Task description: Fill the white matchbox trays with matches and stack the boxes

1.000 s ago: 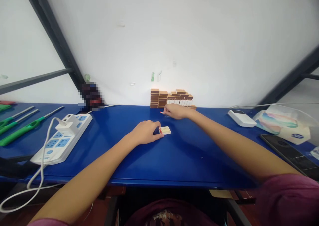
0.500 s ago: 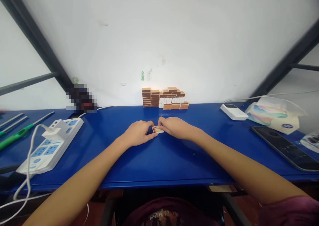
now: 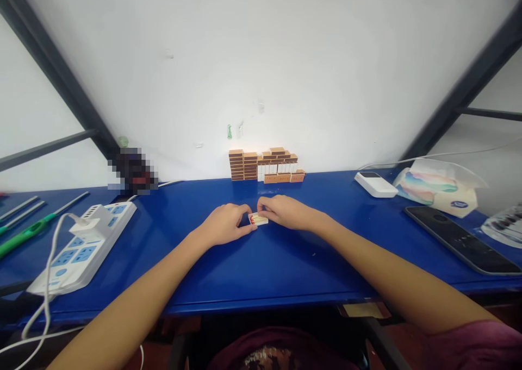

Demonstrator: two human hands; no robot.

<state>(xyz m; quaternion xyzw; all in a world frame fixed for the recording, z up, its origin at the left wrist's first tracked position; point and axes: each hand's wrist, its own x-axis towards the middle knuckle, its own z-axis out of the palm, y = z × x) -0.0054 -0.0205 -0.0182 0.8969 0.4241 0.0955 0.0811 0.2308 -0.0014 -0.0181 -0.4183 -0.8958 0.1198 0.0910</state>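
Observation:
A small white matchbox tray [image 3: 264, 223] holding several red-tipped matches [image 3: 258, 218] is just above or on the blue table, its height hard to judge. My left hand [image 3: 224, 224] grips the tray's left end between thumb and fingers. At the tray's upper right edge, my right hand [image 3: 287, 212] has its thumb and fingers pinched together, right by the matches. Whatever lies between those right fingertips is too small to make out. Behind the hands, stacked matchboxes [image 3: 249, 166] stand against the wall, some upright with white sides showing.
On the left of the blue table [image 3: 244, 272] are a power strip [image 3: 93, 248] with a white plug and cable, and a green-handled tool [image 3: 30, 234]. To the right lie a white device [image 3: 377, 185], a tissue pack [image 3: 440, 188], a phone [image 3: 457, 239] and a clear plastic item [image 3: 505, 226].
The view has shifted slightly. My right fingers have moved a little up from the tray, so more of the matches show. My left hand keeps its grip on the tray.

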